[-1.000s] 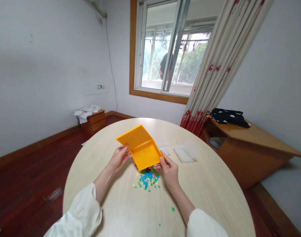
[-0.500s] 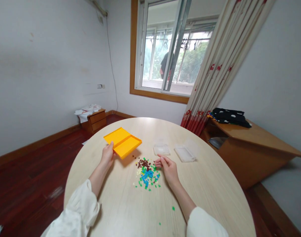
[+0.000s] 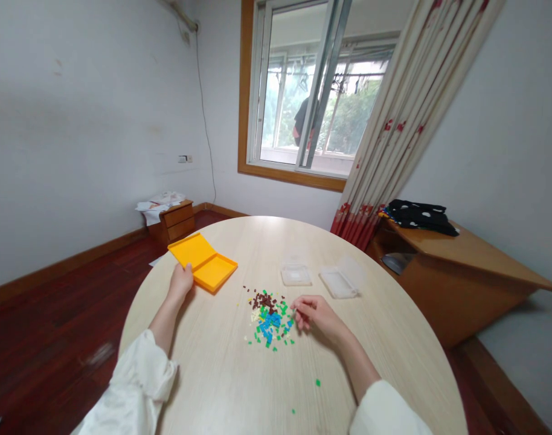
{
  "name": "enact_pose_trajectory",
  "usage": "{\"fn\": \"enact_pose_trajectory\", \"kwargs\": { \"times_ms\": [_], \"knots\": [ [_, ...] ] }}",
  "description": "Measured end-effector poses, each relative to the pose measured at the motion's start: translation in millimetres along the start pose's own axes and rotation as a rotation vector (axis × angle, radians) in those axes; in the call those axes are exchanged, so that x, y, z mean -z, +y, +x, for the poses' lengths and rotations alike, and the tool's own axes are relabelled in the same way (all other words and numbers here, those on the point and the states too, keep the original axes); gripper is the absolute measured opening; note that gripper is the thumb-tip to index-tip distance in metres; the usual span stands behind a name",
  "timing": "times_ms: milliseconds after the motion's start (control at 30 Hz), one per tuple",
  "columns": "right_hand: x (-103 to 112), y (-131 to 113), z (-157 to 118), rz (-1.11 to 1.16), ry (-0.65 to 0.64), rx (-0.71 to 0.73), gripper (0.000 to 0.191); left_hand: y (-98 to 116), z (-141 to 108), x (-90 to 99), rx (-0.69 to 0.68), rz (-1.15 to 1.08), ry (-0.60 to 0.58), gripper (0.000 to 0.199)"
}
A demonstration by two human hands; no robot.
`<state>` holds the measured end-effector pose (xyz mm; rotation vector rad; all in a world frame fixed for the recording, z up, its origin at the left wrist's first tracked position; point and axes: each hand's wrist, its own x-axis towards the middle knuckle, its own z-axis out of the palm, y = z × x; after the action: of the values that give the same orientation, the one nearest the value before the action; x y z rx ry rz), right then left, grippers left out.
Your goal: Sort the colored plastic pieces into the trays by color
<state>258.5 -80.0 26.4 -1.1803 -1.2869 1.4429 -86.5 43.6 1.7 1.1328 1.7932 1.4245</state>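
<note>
My left hand (image 3: 182, 283) grips a yellow plastic box (image 3: 215, 272) by its left side, its hinged lid lying back and its inside facing up. On the table, right of the box, small building bricks (image 3: 270, 320) lie in a loose heap of brown, blue, green and cream. Just beside the heap's right edge is my right hand (image 3: 314, 314), fingers loosely bent and somewhat apart, with nothing visible in them. Two clear plastic boxes rest beyond it: a squarish one (image 3: 296, 275) and, further right, one with its lid raised (image 3: 339, 284).
Two stray green bricks, one of them (image 3: 318, 383) larger, lie near the front of the round table (image 3: 231, 380). A wooden desk (image 3: 457, 266) with dark cloth stands at right. A small cabinet (image 3: 179, 220) is back left. Someone is visible behind the window (image 3: 298, 121).
My left hand has moved left and lowered the yellow box toward the tabletop. My right hand has shifted slightly right and nearer to me, away from the heap.
</note>
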Motion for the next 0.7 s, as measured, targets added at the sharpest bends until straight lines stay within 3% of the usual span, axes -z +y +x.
{"fn": "enact_pose_trajectory", "kwargs": {
  "times_ms": [167, 267, 467, 533, 633, 700],
  "knots": [
    [25, -21, -31, -0.089, -0.566, -0.360, 0.039, 0, 3, 9.2, -0.010, 0.294, 0.055, 0.012],
    [31, -28, -42, -0.124, -0.688, -0.465, 0.036, -2, 3, 11.0, -0.017, 0.405, 0.046, 0.015],
    [17, -19, -44, -0.143, -0.737, -0.548, 0.034, -7, 6, 10.5, -0.095, 0.596, 0.052, 0.025],
    [10, -12, -40, -0.129, -0.670, -0.497, 0.034, -8, 7, 10.2, -0.113, 0.578, 0.077, 0.029],
    [2, -8, -34, -0.072, -0.471, -0.335, 0.032, -9, 6, 9.5, -0.132, 0.532, 0.141, 0.041],
    [-1, -11, -35, -0.027, -0.434, -0.282, 0.031, -9, 3, 9.1, -0.134, 0.525, 0.187, 0.049]
  ]
}}
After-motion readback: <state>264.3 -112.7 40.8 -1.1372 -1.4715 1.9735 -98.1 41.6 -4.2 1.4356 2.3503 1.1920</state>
